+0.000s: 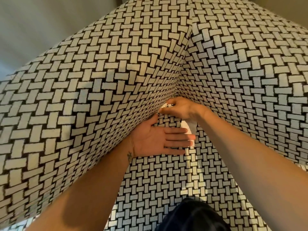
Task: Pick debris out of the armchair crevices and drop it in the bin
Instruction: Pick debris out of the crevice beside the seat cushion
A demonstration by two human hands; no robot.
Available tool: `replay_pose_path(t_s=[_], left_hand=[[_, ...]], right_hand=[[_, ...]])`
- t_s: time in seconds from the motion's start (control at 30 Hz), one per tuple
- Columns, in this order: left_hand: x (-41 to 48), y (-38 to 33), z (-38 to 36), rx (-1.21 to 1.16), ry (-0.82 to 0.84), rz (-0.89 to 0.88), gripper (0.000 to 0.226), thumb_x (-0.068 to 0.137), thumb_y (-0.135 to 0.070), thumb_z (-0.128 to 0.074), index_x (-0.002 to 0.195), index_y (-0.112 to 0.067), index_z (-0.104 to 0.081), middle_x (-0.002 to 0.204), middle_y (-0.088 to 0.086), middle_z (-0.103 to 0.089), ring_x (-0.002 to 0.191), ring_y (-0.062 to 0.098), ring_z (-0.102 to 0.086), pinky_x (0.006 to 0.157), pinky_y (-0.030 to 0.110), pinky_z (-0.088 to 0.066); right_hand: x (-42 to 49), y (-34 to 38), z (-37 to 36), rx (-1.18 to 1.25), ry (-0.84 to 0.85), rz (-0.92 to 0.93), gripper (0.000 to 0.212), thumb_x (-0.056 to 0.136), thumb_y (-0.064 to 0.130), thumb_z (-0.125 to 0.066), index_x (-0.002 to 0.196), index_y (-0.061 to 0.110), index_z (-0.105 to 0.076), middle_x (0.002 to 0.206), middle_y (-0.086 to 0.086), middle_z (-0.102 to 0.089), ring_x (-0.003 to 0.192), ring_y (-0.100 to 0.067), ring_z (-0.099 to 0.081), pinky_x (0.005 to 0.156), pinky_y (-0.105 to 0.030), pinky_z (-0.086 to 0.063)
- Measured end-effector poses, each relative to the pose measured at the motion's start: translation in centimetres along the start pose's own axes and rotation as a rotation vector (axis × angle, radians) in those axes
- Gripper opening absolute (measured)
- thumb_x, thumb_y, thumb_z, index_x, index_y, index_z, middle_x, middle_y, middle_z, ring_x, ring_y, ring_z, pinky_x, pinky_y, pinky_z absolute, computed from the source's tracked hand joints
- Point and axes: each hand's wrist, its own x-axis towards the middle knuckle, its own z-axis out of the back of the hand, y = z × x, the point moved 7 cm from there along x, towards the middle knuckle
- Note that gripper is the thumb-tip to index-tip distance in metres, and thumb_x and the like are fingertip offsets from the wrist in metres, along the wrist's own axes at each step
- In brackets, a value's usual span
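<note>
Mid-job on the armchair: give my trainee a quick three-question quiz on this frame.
1. True or false: the left hand lies open, fingers straight.
2. Where does the right hand pinch the white scrap? A) at the armchair corner crevice B) on the floor C) on top of the armrest
3. Fill in: the larger white paper lies by the ___ hand's fingertips.
Key: 1 true; 2 A; 3 left.

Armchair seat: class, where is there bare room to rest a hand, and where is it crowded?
Free: the front stretch of the seat cushion, on the near side of the left hand. Crowded: the back corner, where the right hand pinches a white scrap.
</note>
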Motion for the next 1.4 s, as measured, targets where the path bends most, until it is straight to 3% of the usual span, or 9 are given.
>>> replay_pose_path(t_s=[0.13, 0.4, 0.53, 0.73, 0.87, 0.97, 1.13, 1.33, 1.4], left_hand=[[-0.6, -0.1, 0.3, -0.022, -0.060, -0.079, 0.101, 0.098, -0.074, -0.016, 0.150, 0.011, -0.035, 0.155, 0.033, -0.037, 0.146, 0.046, -0.035, 0.122, 0.060, -0.023], [-3.7, 1.5, 0.9, -0.119, -0.197, -0.298, 0.078, 0.105, -0.054, -0.029, 0.154, 0.006, -0.033, 0.159, 0.025, -0.036, 0.150, 0.038, -0.032, 0.126, 0.054, -0.016], [-3.0, 0.8, 1.4, -0.029, -0.204, -0.243, 0.082, 0.106, -0.059, -0.027, 0.152, 0.008, -0.034, 0.159, 0.030, -0.032, 0.149, 0.042, -0.032, 0.125, 0.054, -0.020], [-2.9, 0.9, 1.7, -0.029, -0.172, -0.229, 0.082, 0.105, -0.059, -0.029, 0.153, 0.008, -0.033, 0.160, 0.030, -0.030, 0.151, 0.042, -0.028, 0.126, 0.053, -0.019], [-2.9, 0.8, 1.7, -0.043, -0.142, -0.223, 0.081, 0.104, -0.059, -0.029, 0.150, 0.008, -0.038, 0.159, 0.030, -0.033, 0.150, 0.042, -0.029, 0.125, 0.054, -0.019], [-3.0, 0.9, 1.6, -0.044, -0.124, -0.215, 0.081, 0.105, -0.058, -0.029, 0.151, 0.008, -0.036, 0.160, 0.029, -0.030, 0.152, 0.041, -0.024, 0.126, 0.053, -0.015], [-2.9, 1.0, 1.4, -0.062, -0.113, -0.213, 0.082, 0.106, -0.060, -0.025, 0.154, 0.006, -0.028, 0.162, 0.028, -0.026, 0.153, 0.041, -0.022, 0.127, 0.053, -0.010], [-2.9, 0.9, 1.4, -0.065, -0.110, -0.214, 0.082, 0.106, -0.061, -0.024, 0.154, 0.005, -0.027, 0.163, 0.027, -0.024, 0.154, 0.041, -0.020, 0.127, 0.053, -0.009], [-2.9, 0.9, 1.4, -0.057, -0.116, -0.220, 0.081, 0.106, -0.060, -0.025, 0.154, 0.004, -0.028, 0.164, 0.027, -0.024, 0.154, 0.041, -0.020, 0.127, 0.053, -0.011]], right_hand=[[-0.3, -0.1, 0.0, 0.039, -0.052, -0.011, 0.027, 0.095, 0.033, -0.067, 0.117, 0.016, -0.069, 0.083, 0.005, -0.062, 0.066, -0.006, -0.052, 0.057, -0.016, -0.041], [-0.8, -0.6, -0.2, 0.077, -0.076, -0.030, 0.046, 0.091, 0.041, -0.070, 0.130, 0.015, -0.064, 0.103, 0.001, -0.066, 0.084, -0.009, -0.057, 0.075, -0.022, -0.045], [0.0, -0.2, -0.5, -0.040, -0.110, -0.062, 0.062, 0.078, 0.053, -0.077, 0.128, 0.021, -0.062, 0.087, 0.008, -0.059, 0.077, -0.011, -0.053, 0.077, -0.028, -0.044], [-0.4, -0.5, -0.4, 0.088, -0.273, 0.044, 0.016, 0.084, 0.038, -0.079, 0.085, 0.024, -0.071, 0.065, 0.015, -0.059, 0.056, 0.000, -0.048, 0.059, -0.023, -0.040], [-1.2, 0.0, -0.3, 0.168, -0.275, 0.130, 0.019, 0.091, 0.030, -0.075, 0.098, 0.014, -0.080, 0.089, 0.009, -0.074, 0.077, 0.005, -0.065, 0.077, -0.025, -0.053], [-1.7, -0.1, -0.1, 0.220, -0.289, 0.125, 0.020, 0.091, 0.029, -0.075, 0.101, 0.012, -0.080, 0.106, 0.001, -0.077, 0.100, -0.007, -0.070, 0.097, -0.032, -0.055], [-2.3, 0.0, 0.2, 0.272, -0.288, 0.142, 0.020, 0.092, 0.029, -0.073, 0.105, 0.015, -0.080, 0.109, 0.003, -0.076, 0.082, 0.006, -0.065, 0.083, -0.022, -0.052], [-3.2, 0.0, 0.4, 0.313, -0.310, 0.161, 0.016, 0.092, 0.026, -0.074, 0.101, 0.016, -0.081, 0.100, 0.007, -0.078, 0.096, -0.004, -0.071, 0.092, -0.027, -0.055], [-4.0, 0.2, 0.7, 0.286, -0.315, 0.194, 0.012, 0.093, 0.023, -0.072, 0.099, 0.018, -0.081, 0.092, 0.015, -0.075, 0.092, 0.012, -0.065, 0.091, -0.011, -0.049]])
